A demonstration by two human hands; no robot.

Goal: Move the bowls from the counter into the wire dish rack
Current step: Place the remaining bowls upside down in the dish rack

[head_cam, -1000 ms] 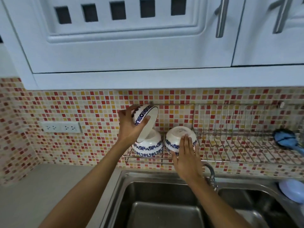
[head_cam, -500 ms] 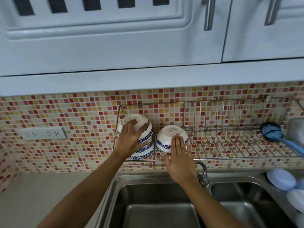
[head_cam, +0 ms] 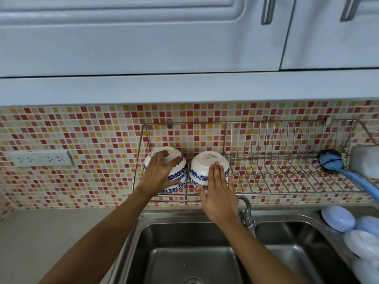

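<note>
White panelled cupboard doors (head_cam: 143, 37) with metal handles fill the top of the frame, above a wall of red, orange and cream mosaic tiles (head_cam: 92, 140). A double stainless steel sink (head_cam: 184, 253) takes up the lower middle and right, with a plain grey bench (head_cam: 51, 242) at lower left. Fixed to the tiles at centre right is the long wire dish rack (head_cam: 287, 177), its left section holding the bowls. The upturned white bowl with a blue floral band (head_cam: 177, 160) sits at the rack's left end, stacked upside down on another such bowl (head_cam: 174, 188); the left hand (head_cam: 159, 174) grips it, fingers curled over its base. Just beside it, a second upturned white and blue bowl (head_cam: 207, 167) rests in the rack, with the right hand (head_cam: 218, 193) laid flat against its side, fingers straight and together. A blue-handled dish brush (head_cam: 336, 165) lies at the rack's right end. Pale blue lids or plates (head_cam: 338, 218) are stacked at lower right. A white double wall socket (head_cam: 39, 158) sits at middle left.
</note>
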